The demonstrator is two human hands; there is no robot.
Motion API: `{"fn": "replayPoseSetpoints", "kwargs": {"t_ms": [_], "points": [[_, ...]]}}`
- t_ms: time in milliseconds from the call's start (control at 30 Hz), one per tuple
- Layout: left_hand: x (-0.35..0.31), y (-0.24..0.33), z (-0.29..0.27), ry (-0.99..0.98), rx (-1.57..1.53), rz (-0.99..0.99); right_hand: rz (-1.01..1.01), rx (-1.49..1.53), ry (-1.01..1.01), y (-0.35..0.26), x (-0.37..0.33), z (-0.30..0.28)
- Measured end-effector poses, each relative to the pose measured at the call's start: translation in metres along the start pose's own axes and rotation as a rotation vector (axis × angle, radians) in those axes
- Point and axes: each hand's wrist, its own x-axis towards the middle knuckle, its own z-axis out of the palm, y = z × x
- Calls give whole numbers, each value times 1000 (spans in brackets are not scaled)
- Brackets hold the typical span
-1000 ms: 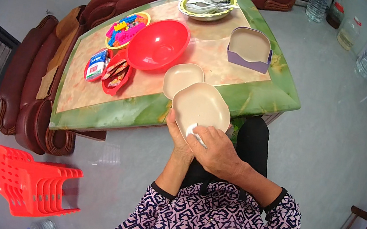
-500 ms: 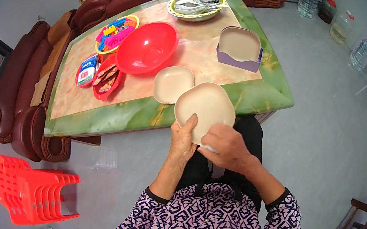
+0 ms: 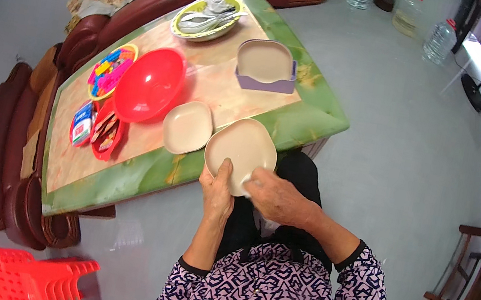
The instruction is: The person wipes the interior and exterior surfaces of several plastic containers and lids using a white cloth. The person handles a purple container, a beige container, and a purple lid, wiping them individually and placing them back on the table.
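Note:
My left hand (image 3: 219, 194) grips the near rim of a beige plate (image 3: 244, 147), its thumb lying on the upper face. Against the plate's right edge, my right hand (image 3: 277, 197) is closed round a small white wipe (image 3: 247, 184), mostly hidden by the fingers. Just beyond, a second beige plate (image 3: 187, 128) lies on the table near its front edge. Farther right stands a purple holder (image 3: 266, 84) with a beige plate (image 3: 265, 60) upright in it.
The green-edged table (image 3: 186, 169) bears a red basin (image 3: 151, 84), a bowl of toy bricks (image 3: 112, 72), a red dish of packets (image 3: 107, 131), a wipes pack (image 3: 84, 122) and a bowl of spoons (image 3: 208, 20). Red stools (image 3: 34, 278) stand lower left, a sofa (image 3: 25, 184) behind.
The view has shifted, so the table and its things sit farther left and lower. My right hand has moved slightly along the plate's rim; my left keeps its grip.

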Motion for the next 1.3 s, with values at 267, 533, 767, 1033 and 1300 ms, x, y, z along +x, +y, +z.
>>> {"fn": "replayPoseSetpoints", "kwargs": {"t_ms": [267,533,767,1033,1300], "points": [[-10,-13,26,-192,-106,-216,60,-172,920,12,32,-23],[1,-17,29,-218,-14,-225,-13,-164,429,19,-21,3],[2,-16,40,-351,-7,-421,-107,-227,540,33,-16,-3],[-1,-21,50,-347,94,-219,343,-684,569,43,-17,-11],[0,-22,34,-287,56,-182,150,-282,294,16,-50,-16]]}}
